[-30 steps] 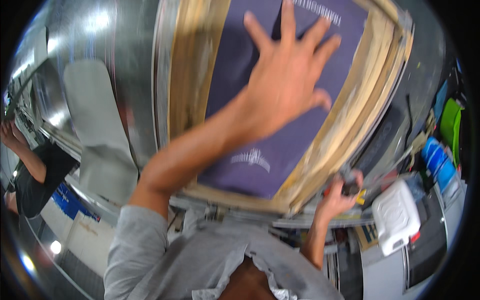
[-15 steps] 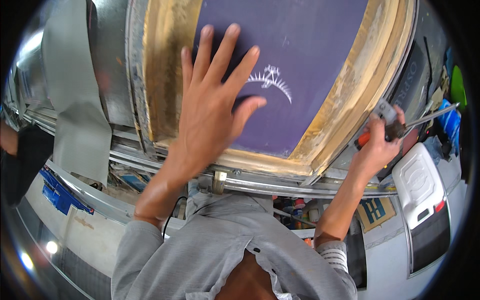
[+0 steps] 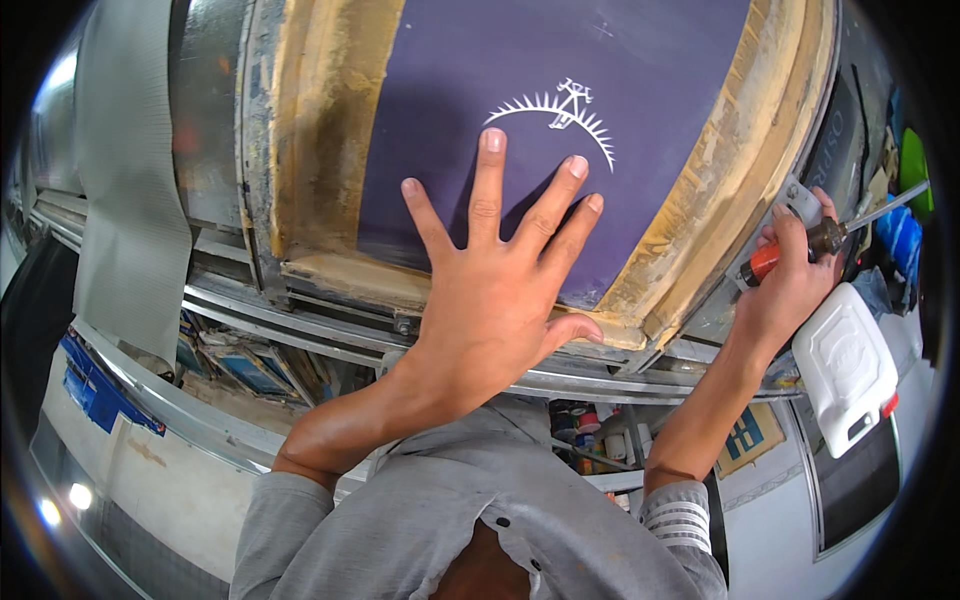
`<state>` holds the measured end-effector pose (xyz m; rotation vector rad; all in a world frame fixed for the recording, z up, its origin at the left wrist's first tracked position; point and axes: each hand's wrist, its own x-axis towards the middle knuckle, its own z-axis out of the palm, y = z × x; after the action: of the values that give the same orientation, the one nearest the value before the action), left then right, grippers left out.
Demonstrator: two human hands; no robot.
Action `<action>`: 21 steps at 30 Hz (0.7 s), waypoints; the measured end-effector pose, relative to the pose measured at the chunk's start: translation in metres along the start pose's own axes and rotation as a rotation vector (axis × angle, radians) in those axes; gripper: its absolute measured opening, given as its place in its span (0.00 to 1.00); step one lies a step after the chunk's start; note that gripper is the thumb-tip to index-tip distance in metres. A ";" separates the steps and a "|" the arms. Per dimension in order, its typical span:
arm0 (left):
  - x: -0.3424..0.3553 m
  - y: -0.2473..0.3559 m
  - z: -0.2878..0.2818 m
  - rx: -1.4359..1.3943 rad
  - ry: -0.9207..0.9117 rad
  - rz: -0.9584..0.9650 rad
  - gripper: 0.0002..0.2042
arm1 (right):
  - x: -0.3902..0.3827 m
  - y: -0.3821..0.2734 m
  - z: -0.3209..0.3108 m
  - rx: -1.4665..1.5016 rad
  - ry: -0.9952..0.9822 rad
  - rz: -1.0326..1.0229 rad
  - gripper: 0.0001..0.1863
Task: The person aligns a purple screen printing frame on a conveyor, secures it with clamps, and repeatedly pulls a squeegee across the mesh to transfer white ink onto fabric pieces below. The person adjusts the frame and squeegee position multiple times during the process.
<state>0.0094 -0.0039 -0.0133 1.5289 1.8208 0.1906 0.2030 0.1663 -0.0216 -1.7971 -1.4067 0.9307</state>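
Observation:
My left hand (image 3: 490, 300) lies spread over the lower part of a purple screen (image 3: 540, 50), below a white curved emblem (image 3: 550, 110). The screen sits in a worn frame (image 3: 690, 230) with yellowish taped borders. At the frame's right side, my right hand (image 3: 790, 290) is wrapped round a hand tool (image 3: 762, 264) with a red-orange grip, a dark fitting and a slim metal rod reaching right. A small metal plate (image 3: 795, 196) is just beside it.
A grey ribbed sheet (image 3: 125, 180) hangs at the left, near metal rails (image 3: 230, 300) and a dark shape at the edge. A white jug (image 3: 840, 370) is at the right, with blue and green items behind. Paint containers (image 3: 590, 430) are stored below.
My left hand has moved down the screen toward its near edge. My right hand, still holding the tool, has moved up and right. The view has shifted, and the other person has mostly left view.

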 end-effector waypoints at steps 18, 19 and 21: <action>0.001 0.001 0.002 -0.013 -0.016 -0.008 0.51 | 0.001 0.001 0.000 -0.009 0.006 -0.020 0.26; 0.001 0.001 0.002 -0.009 -0.016 -0.011 0.51 | 0.002 0.002 0.000 0.000 -0.003 -0.020 0.26; 0.001 0.001 0.003 0.019 -0.008 -0.009 0.51 | 0.003 0.005 -0.002 0.018 -0.021 -0.024 0.26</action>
<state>0.0117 -0.0037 -0.0152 1.5324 1.8274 0.1632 0.2074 0.1685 -0.0254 -1.7580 -1.4249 0.9492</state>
